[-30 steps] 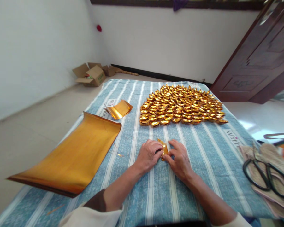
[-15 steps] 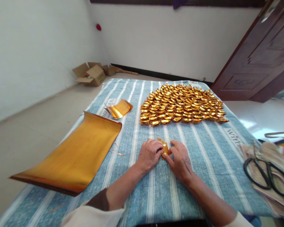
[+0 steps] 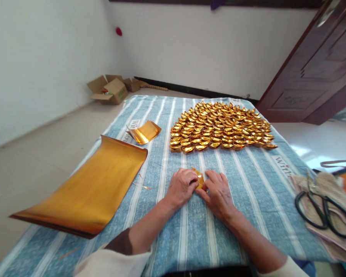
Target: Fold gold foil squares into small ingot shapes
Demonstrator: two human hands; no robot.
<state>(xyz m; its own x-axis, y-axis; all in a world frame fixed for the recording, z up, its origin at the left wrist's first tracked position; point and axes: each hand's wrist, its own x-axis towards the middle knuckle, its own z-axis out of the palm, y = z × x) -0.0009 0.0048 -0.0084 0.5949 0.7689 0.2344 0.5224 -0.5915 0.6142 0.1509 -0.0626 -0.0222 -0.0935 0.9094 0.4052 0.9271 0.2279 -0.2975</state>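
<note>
A small piece of gold foil paper (image 3: 200, 180), partly folded, lies on the striped cloth between my two hands. My left hand (image 3: 182, 186) is closed on its left side, fingers curled and pressed against the paper. On the other side my right hand (image 3: 217, 191) pinches the paper's lower right edge between thumb and fingers. Part of the paper is hidden behind the fingertips. Beyond my hands sit rows of folded gold paper ingots (image 3: 222, 127), packed close together in a rounded heap.
A large gold foil sheet stack (image 3: 86, 184) lies on the left of the striped tablecloth (image 3: 173, 231). Behind it rest smaller cut gold sheets (image 3: 146, 132). Black-handled scissors (image 3: 324, 215) lie on a beige cloth (image 3: 337, 192) at right. A cardboard box (image 3: 111, 92) stands on the floor.
My right thumb and fingers have shifted slightly on the lower right edge of the gold foil paper. My left hand holds nearly the same place. The whole view has moved very slightly.
</note>
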